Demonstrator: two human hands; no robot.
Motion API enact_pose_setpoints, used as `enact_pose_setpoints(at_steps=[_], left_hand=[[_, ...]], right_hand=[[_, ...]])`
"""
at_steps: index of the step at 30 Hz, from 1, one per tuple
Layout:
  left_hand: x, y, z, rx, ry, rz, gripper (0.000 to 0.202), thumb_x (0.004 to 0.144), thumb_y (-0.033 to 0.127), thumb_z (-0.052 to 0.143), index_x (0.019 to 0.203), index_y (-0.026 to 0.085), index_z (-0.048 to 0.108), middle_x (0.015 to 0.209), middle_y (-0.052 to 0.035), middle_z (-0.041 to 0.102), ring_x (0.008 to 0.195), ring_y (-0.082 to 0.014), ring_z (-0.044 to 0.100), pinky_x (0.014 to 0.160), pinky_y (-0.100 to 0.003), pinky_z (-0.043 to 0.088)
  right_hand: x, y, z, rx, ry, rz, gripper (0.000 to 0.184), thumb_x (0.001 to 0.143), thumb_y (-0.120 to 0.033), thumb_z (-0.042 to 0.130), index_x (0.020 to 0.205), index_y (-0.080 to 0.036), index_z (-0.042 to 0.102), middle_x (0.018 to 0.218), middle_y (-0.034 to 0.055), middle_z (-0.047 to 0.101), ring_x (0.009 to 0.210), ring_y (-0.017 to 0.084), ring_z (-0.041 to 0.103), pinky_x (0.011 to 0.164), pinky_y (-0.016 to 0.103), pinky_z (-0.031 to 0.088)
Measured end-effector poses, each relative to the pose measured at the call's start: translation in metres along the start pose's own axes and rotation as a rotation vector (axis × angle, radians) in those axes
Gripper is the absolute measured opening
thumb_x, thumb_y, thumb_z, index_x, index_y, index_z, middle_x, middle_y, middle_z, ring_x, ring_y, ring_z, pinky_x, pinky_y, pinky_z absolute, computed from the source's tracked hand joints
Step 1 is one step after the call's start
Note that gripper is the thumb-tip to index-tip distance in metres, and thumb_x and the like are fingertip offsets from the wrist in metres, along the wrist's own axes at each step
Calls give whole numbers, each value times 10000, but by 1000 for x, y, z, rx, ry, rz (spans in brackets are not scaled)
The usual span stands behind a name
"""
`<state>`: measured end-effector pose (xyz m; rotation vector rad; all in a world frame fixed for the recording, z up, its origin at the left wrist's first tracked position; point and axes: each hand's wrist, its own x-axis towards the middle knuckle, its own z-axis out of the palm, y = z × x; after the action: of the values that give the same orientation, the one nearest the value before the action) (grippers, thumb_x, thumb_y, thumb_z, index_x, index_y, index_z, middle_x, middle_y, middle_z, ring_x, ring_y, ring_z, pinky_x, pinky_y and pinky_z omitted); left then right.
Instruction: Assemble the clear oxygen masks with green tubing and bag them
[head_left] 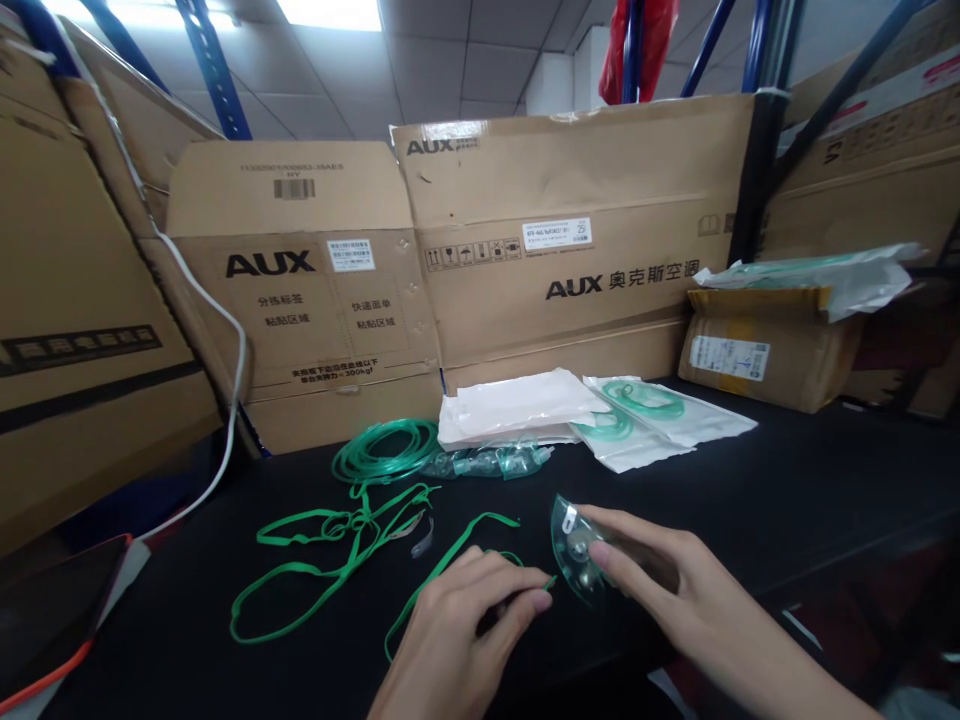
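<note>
My left hand (480, 620) is closed in a pinch on a green elastic strap (442, 555), whose tip pokes out past the thumb and forefinger. The rest of that strap lies on the black table behind and left of the hand. In my right hand (667, 570) is a clear green oxygen mask (574, 555), gripped between thumb and fingers, with a small metal nose clip near its top. The strap's tip is close to the mask's left edge; whether they touch, I cannot tell. More green straps (300, 590) lie tangled at the left, beside a small clear plastic piece (423, 540).
Coiled green tubing (386, 450) lies behind the straps, next to clear plastic parts (495, 461). White packets (517, 405) and packaged tubing (645, 400) are at the back. Cardboard panels (480, 290) stand behind. A taped box (757, 345) is at right, a phone (60, 610) at left.
</note>
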<state>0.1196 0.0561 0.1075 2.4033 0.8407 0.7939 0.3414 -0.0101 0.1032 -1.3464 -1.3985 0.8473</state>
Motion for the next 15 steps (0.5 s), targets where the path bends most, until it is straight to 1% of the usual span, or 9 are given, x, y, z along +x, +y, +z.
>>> enact_pose_setpoints(at_steps=[3, 5, 7, 9, 12, 15], left_hand=[[0, 1, -1, -37, 19, -34, 167, 1017, 277, 624, 1036, 311, 787, 901, 44, 744, 851, -162, 677, 829, -263, 509], [0, 0, -1, -47, 35, -51, 173, 1016, 300, 619, 1039, 315, 790, 893, 41, 729, 830, -159, 668, 766, -252, 508], [-1, -2, 0, -43, 40, -57, 180, 1013, 316, 618, 1052, 324, 793, 884, 38, 719, 803, -158, 656, 731, -253, 505], [-2, -4, 1, -37, 45, -57, 188, 1013, 321, 613, 1069, 334, 792, 885, 38, 715, 794, -158, 648, 724, -259, 506], [-2, -5, 1, -18, 45, -46, 190, 1016, 313, 606, 1061, 336, 789, 888, 39, 713, 797, -160, 642, 734, -264, 510], [-2, -4, 1, 21, 47, -28, 193, 1020, 301, 596, 1030, 324, 787, 853, 39, 704, 775, -159, 635, 737, -265, 516]], right_hand=[[-2, -8, -2, 110, -63, 91, 568, 943, -576, 644, 1374, -207, 670, 1304, 102, 744, 1402, 325, 537, 1059, 387, 563], [-3, -8, -3, 156, -51, 132, 562, 927, -575, 670, 1360, -216, 679, 1363, 103, 710, 1404, 317, 536, 1069, 381, 555], [-4, -6, -4, 180, -23, 159, 548, 907, -585, 695, 1339, -249, 693, 1442, 86, 655, 1396, 303, 548, 1084, 376, 543], [-5, -4, -4, 192, -17, 175, 550, 889, -604, 707, 1324, -266, 703, 1480, 78, 623, 1400, 301, 544, 1099, 382, 529], [-6, -5, -3, 205, -43, 178, 581, 867, -627, 718, 1312, -254, 712, 1493, 92, 608, 1395, 313, 549, 1120, 409, 507], [-8, -7, -1, 212, -21, 187, 612, 845, -642, 728, 1312, -247, 712, 1494, 95, 607, 1375, 331, 567, 1125, 439, 499]])
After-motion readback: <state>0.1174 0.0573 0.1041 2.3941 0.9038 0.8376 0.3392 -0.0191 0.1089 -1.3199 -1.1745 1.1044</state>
